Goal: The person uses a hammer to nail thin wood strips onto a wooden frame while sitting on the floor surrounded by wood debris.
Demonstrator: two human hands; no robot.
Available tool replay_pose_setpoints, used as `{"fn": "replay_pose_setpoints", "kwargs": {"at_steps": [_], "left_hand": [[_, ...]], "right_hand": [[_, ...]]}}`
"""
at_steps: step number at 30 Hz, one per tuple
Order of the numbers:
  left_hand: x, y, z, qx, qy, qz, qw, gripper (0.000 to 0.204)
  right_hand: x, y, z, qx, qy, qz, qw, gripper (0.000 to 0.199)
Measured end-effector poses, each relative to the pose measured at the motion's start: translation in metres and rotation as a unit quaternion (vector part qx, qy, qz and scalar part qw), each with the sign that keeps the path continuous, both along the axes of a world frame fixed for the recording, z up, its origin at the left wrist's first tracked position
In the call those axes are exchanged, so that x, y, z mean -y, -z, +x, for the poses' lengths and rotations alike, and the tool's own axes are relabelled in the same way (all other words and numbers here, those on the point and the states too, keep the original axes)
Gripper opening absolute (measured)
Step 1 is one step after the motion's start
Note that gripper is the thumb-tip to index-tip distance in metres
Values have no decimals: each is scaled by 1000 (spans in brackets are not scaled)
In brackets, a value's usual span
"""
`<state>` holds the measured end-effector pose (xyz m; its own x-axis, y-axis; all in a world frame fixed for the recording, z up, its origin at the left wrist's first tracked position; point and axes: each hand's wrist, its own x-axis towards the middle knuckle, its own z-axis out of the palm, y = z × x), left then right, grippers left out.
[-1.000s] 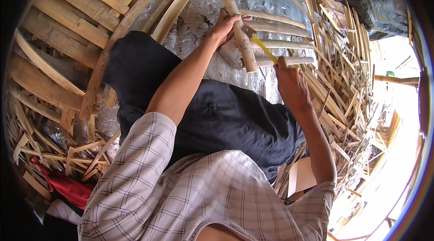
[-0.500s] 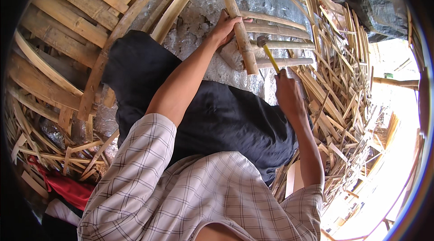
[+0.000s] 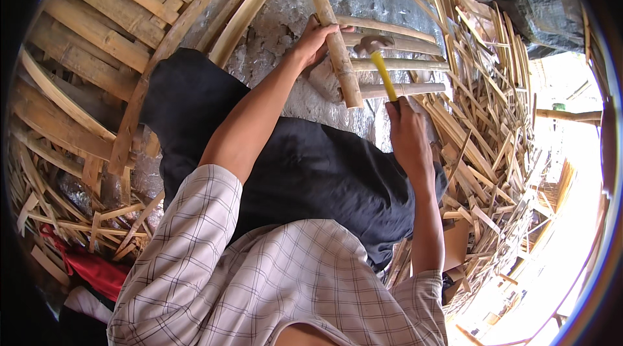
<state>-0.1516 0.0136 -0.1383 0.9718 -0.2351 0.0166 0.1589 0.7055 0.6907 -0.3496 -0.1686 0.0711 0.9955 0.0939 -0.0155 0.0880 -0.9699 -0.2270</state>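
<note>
My left hand (image 3: 315, 40) is closed around the upper part of a long split-bamboo piece (image 3: 339, 60), which slants from the top of the view toward the middle. Several narrower bamboo slats (image 3: 401, 65) run out to the right from under it. In my right hand (image 3: 409, 126) is a hammer (image 3: 384, 76) with a yellow shaft and a dark grip. Its head, smeared by motion, is above the slats, just right of the bamboo piece. A block-like lump (image 3: 324, 81) shows beside the bamboo piece, below my left hand; what it is I cannot tell.
A finished-looking bamboo slat frame (image 3: 104, 47) stands at the left. Two curved bamboo lengths (image 3: 253, 12) lean near it on the grey, worn floor (image 3: 259, 47). Heaps of bamboo offcuts (image 3: 493, 151) fill the right side. Black cloth (image 3: 311, 171) covers my legs.
The hammer head has risen slightly and now blurs, its shaft tilting more to the left. My right hand and the bamboo piece have shifted a little left in view.
</note>
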Motion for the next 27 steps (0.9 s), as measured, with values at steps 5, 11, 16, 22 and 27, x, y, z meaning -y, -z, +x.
{"fn": "replay_pose_setpoints", "kwargs": {"at_steps": [5,11,16,22,27], "left_hand": [[-4,-7,-3,-17,10,-24,1000,25],[-1,-4,1,3,8,-12,1000,24],[0,-20,-10,-38,11,1,999,24],[-3,-9,0,-16,30,-1,999,30],[-1,-18,-5,-46,19,-10,999,33]], "right_hand": [[-17,-20,5,57,37,199,978,30],[1,22,-10,-46,8,36,998,32],[13,20,1,73,62,146,985,23],[19,45,-2,-43,-5,67,997,31],[9,35,1,51,69,181,980,32]]}}
